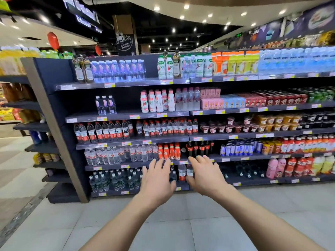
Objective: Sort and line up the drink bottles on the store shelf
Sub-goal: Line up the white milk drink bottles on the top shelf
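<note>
While both forearms stretch straight ahead above the tiled floor [181, 223], left hand [156, 178] is palm down, fingers spread, holding nothing. Red-label bottles [182, 172] stand on the store shelf [81, 117] lowest tier, visible between the hands. Right hand [204, 175] also splayed, empty, short of the shelf.

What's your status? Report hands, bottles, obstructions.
Left hand and right hand open, holding nothing, stretched toward the low shelves. Bottles upright in rows. Nothing seen between hands and bottles.
</note>
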